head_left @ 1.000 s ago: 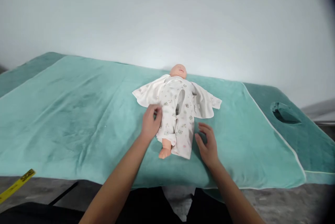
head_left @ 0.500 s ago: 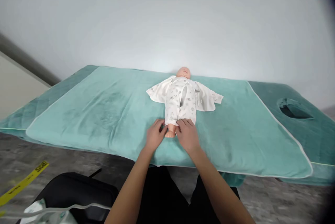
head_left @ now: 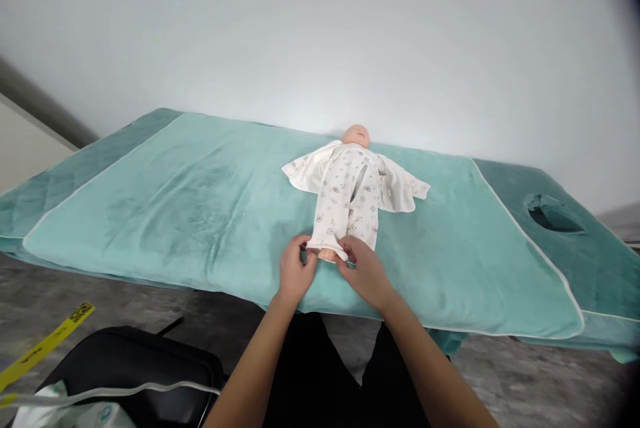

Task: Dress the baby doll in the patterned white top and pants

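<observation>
Lowered trouser cuff [head_left: 327,245] now hides most of doll's foot [head_left: 327,255].

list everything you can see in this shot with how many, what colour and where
doll: one, peach skin, lying on its back mid-table, head toward the wall
baby suit: one, white with small prints, on the doll, top spread open
towel: one, light teal, spread over the table
table: one, dark teal padded, with a face hole at the right end
bag: one, black, on the floor lower left
tape: one strip, yellow, floor far left
left hand: at the suit's leg cuff
right hand: at the same cuff
</observation>
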Demonstrator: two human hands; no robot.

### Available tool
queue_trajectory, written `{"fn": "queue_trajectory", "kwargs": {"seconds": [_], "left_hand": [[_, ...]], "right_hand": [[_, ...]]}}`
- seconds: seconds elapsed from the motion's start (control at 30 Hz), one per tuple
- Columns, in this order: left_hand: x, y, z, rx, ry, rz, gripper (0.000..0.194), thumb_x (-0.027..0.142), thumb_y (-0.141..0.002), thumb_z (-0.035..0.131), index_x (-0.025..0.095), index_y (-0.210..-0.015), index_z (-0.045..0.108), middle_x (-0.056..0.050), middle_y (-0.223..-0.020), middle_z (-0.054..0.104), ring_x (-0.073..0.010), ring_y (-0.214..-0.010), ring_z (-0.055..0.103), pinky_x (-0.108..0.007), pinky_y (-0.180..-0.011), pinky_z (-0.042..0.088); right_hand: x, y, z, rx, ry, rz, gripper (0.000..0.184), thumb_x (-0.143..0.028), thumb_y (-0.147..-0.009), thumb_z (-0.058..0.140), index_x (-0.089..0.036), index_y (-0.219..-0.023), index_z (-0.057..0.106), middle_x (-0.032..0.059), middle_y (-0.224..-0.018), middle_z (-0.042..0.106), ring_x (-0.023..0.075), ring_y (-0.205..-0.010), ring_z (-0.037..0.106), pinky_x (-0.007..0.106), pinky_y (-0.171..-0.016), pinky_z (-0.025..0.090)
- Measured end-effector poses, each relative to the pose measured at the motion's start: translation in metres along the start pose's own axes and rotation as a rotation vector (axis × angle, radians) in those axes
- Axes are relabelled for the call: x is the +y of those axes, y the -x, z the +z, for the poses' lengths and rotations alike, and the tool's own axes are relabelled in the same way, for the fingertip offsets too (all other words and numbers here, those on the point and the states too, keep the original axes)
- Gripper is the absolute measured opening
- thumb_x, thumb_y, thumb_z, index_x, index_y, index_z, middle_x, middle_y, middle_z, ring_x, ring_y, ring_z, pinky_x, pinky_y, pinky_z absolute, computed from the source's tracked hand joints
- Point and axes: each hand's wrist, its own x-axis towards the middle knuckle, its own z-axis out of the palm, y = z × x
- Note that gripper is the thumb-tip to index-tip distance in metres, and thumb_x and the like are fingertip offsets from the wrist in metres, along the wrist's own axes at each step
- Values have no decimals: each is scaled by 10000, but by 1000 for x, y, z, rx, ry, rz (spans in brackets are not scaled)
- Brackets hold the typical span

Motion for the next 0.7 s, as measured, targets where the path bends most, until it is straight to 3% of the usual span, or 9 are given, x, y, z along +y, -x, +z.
{"fn": "queue_trajectory", "kwargs": {"seconds": [0.1,0.17,0.23,0.3,0.37,0.53,0.7], "left_hand": [[-1,17,-5,34,-26,-42,265,107,-848,500,196,-1076,600,-61,-975,678,-209,-924,665,-355,-841,544],[-4,28,-9,57,-22,-74,278,73,-831,490,200,-1055,598,-44,-926,661,-204,-907,660,-360,-850,544],[-6,38,-12,88,-16,-96,275,52,-835,479,202,-1035,593,-34,-897,637,-194,-886,646,-365,-850,544],[-4,43,-11,93,-11,-81,259,62,-862,486,201,-1051,594,-53,-959,631,-205,-941,632,-393,-880,539],[3,44,-7,30,-14,-16,277,93,-887,518,203,-1128,597,-93,-1106,624,-239,-1080,605,-442,-948,522],[39,31,10,-192,-157,220,393,137,-888,613,243,-1266,591,-126,-1423,501,-314,-1395,408,-552,-1134,398],[61,22,8,-244,-232,294,136,160,-916,581,215,-1025,640,-129,-1412,521,-343,-1412,392,-612,-1119,396]], "right_hand": [[6,17,3,-45,161,-183,156,-224,-895,561,-237,-1040,618,31,-900,634,210,-869,594,369,-826,481],[17,34,1,-90,220,-232,201,-233,-925,570,-251,-1120,616,49,-999,655,229,-968,609,400,-888,488],[30,51,-4,-38,274,-202,261,-245,-943,584,-256,-1203,595,77,-1136,644,251,-1076,597,427,-934,491],[41,63,-11,92,320,-123,325,-248,-942,605,-244,-1265,566,108,-1223,611,273,-1146,575,450,-965,493],[48,69,-16,188,339,-68,321,-243,-937,619,-237,-1254,567,114,-1205,613,277,-1128,583,452,-952,506],[42,56,-20,209,285,-84,88,-212,-959,574,-241,-1024,626,57,-983,665,231,-923,635,394,-820,526],[37,53,-19,133,57,-115,85,-169,-927,557,-230,-932,616,37,-921,644,182,-865,634,322,-780,526]]}}
